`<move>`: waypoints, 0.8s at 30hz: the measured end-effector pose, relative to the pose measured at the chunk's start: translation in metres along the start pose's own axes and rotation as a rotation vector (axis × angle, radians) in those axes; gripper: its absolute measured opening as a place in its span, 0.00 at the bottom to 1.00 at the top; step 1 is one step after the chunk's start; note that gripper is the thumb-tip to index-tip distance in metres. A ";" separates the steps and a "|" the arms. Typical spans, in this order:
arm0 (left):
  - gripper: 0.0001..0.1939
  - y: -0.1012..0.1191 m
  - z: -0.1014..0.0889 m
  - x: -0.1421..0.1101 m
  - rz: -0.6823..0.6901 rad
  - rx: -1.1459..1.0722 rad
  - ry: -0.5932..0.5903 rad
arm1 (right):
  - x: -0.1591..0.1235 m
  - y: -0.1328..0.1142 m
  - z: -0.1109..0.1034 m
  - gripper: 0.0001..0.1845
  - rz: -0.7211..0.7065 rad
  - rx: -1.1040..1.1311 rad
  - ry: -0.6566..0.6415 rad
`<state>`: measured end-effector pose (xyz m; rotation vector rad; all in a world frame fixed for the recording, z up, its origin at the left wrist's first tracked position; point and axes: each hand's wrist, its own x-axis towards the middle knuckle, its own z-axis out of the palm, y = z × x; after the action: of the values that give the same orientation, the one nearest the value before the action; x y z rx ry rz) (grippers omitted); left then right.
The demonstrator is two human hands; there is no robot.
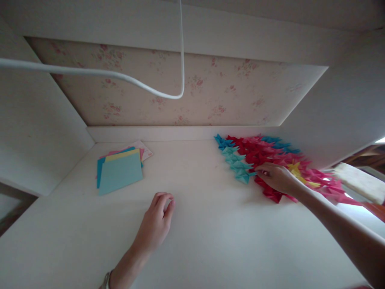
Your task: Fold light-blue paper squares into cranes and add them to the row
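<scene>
My left hand [157, 221] hovers over or rests on the white table, its fingers loosely bent and the thumb a little apart, with nothing visible in it. On the right, my right hand [276, 176] pinches the tip of a light-blue origami crane [243, 176] at the near end of a short row of light-blue ones. Around it lie many folded paper pieces: red [272, 193], pink [325, 182], yellow [296, 170] and dark blue [278, 143]. My right hand and forearm hide part of this group.
A stack of square paper sheets [122, 174], light blue on top, lies at the left back of the white table [195, 249]. A white cable [144, 86] hangs across the view before floral wallpaper [210, 92]. Side panels [327, 96] flank the table.
</scene>
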<state>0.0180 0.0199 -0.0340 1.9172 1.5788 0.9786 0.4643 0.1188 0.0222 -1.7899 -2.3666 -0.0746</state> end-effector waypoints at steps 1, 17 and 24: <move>0.12 0.000 0.000 0.000 0.003 0.001 0.000 | 0.000 0.000 0.000 0.17 -0.002 -0.001 0.009; 0.15 -0.055 -0.103 0.048 0.025 0.560 -0.172 | -0.085 -0.085 0.027 0.14 0.024 0.458 0.211; 0.34 -0.125 -0.169 0.100 -0.121 0.710 -0.391 | -0.113 -0.111 0.054 0.13 0.070 0.590 0.152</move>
<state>-0.1823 0.1315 0.0042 2.2277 1.9090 -0.0532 0.3817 -0.0116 -0.0431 -1.5088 -1.9408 0.4339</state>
